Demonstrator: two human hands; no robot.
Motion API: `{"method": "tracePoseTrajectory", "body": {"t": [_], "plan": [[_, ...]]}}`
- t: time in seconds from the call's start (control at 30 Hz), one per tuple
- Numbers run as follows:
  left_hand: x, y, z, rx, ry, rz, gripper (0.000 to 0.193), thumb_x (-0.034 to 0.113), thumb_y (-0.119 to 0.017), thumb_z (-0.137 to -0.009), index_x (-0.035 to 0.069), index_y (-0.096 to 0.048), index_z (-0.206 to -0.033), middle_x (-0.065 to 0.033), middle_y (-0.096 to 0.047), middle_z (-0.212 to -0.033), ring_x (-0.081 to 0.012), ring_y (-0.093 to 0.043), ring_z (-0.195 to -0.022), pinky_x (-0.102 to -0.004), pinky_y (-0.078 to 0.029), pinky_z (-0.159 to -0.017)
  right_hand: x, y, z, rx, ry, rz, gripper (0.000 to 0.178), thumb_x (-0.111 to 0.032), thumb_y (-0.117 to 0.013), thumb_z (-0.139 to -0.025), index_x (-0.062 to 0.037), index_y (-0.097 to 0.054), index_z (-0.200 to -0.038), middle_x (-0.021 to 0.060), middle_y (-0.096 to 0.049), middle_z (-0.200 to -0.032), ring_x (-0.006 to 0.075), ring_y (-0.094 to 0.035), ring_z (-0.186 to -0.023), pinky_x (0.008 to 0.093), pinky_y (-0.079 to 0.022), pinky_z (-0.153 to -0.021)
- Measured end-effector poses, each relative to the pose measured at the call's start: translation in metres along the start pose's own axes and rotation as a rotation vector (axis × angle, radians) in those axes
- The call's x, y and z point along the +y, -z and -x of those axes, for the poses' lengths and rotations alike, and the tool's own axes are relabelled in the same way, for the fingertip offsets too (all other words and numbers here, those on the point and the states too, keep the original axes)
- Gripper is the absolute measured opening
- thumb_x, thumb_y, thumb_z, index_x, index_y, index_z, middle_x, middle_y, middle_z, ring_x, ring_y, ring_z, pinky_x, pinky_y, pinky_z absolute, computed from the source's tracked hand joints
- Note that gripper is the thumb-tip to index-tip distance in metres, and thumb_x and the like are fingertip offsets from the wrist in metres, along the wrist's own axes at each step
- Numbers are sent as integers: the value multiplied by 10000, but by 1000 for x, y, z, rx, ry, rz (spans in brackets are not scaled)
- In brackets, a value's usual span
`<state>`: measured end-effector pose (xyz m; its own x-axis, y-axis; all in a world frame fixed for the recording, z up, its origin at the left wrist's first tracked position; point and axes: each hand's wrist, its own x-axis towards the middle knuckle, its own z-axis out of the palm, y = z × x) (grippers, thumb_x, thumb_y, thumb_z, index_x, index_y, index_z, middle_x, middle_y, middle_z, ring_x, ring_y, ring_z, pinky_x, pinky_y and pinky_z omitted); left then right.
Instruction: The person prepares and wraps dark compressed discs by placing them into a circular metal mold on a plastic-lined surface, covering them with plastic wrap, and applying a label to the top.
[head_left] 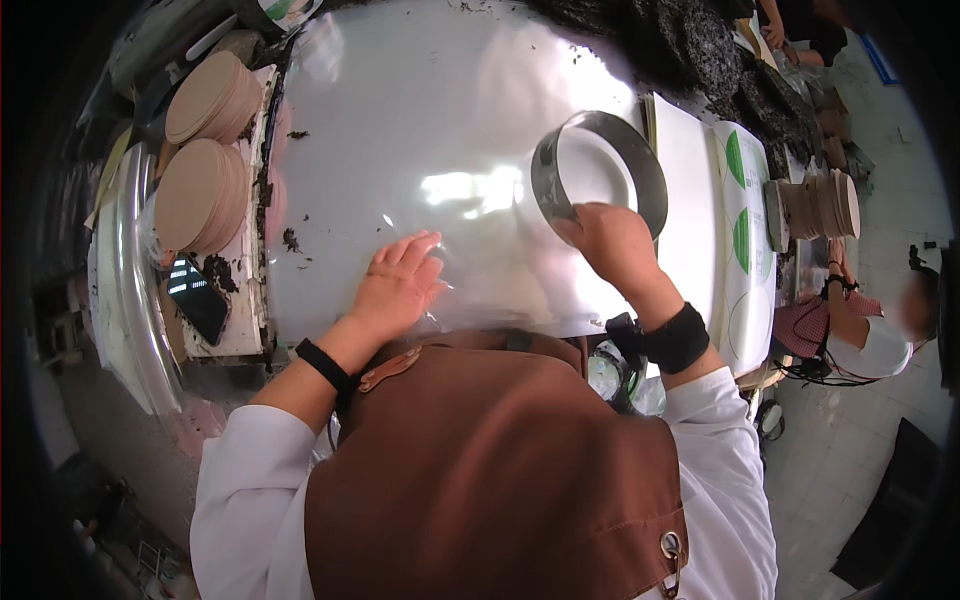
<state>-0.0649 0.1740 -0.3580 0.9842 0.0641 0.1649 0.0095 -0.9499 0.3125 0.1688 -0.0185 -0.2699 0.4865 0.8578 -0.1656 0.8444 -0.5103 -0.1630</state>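
Observation:
A wide dark metal ring stands tilted over the shiny white work surface, on the right side. My right hand is closed on its near edge, the fingers curled round the rim. Through the ring a pale round shape shows; I cannot tell whether it is a disc or a reflection. To the left, near the front edge, my left hand rests on the glossy clear film with its fingers partly spread and nothing in them. Black bands circle both wrists.
Stacks of round tan discs and a phone lie along the left edge. Dark crumbly material covers the far right. White sheets with green marks and more discs sit at the right. Another person works beyond.

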Motion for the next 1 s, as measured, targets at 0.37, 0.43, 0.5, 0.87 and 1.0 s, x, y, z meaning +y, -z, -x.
{"method": "tracePoseTrajectory", "body": {"t": [0.37,0.43,0.5,0.87,1.0], "plan": [[-9,9,-32,21,98,156,135,195,-645,-873,92,-559,-863,-49,-565,-1213,-277,-509,-1106,-427,-417,-924,2,-16,-24,34,154,35,316,-347,-598,-884,-66,-689,-770,119,-667,-759,333,-645,-720,447,-511,-661],[-28,20,-58,-305,327,605,119,177,-572,-942,84,-533,-879,-57,-606,-1080,-235,-583,-982,-381,-468,-857,3,4,-15,101,16,-64,295,-333,-622,-874,-61,-681,-775,116,-659,-757,330,-638,-721,450,-502,-648],[-47,42,-89,-499,620,1229,133,168,-507,-997,79,-505,-899,-58,-633,-956,-186,-644,-871,-326,-511,-794,-15,37,11,368,164,-101,185,-237,-689,-829,-60,-660,-782,83,-623,-712,295,-615,-690,402,-488,-596],[11,159,-116,-118,103,692,148,163,-529,-977,57,-487,-881,-132,-678,-1061,-277,-634,-999,-365,-495,-854,-63,-16,-39,73,504,-115,133,-232,-611,-835,-112,-628,-782,98,-644,-755,302,-630,-665,429,-484,-571],[25,104,-54,157,-63,185,139,138,-631,-862,43,-572,-943,-127,-638,-1140,-340,-590,-1068,-423,-466,-913,-65,-12,-28,220,429,37,414,-244,-653,-832,-80,-557,-1199,127,-592,-1180,296,-523,-1138,417,-397,-952]]}}
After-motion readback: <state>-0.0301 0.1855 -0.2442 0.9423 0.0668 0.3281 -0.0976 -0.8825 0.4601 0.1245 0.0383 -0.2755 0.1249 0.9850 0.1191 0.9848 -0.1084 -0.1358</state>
